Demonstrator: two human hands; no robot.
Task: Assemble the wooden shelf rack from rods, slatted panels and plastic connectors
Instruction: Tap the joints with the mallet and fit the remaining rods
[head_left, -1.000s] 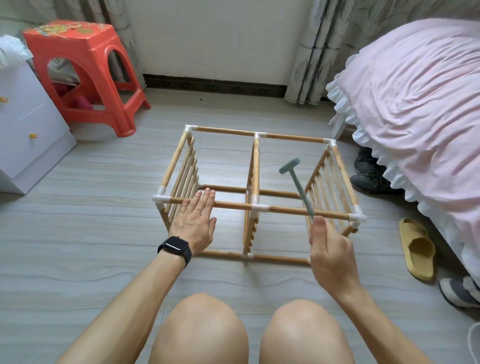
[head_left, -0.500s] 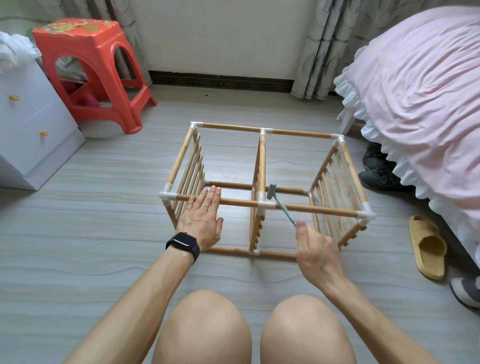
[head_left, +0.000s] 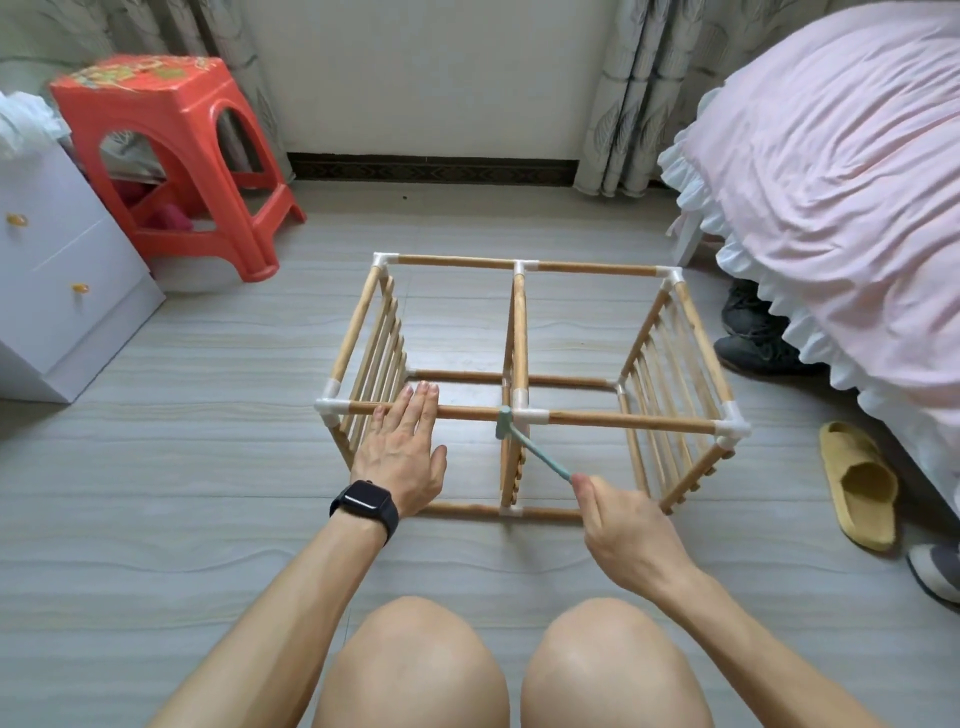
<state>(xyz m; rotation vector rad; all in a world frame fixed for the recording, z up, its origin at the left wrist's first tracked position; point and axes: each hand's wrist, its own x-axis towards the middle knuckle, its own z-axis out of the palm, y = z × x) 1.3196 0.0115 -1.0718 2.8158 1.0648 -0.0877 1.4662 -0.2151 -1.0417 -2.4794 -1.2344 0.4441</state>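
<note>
Grey plank floor (head_left: 182, 519), red stool (head_left: 171, 156), pink bed (head_left: 831, 182)

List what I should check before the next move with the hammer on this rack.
1. Left hand bracing: ok, it lies flat with straight fingers on the front rod.
2. Right hand grip: ok, it holds the end of the hammer handle.
3. Aim: ok, the hammer head is at the left side of the middle connector.
4. Fingers away from the strike spot: ok, bare rod shows between the left hand and the connector.
5. Middle connector fully seated on the rod: cannot tell.
6. Front corner connectors on: ok, both are fitted.
</note>
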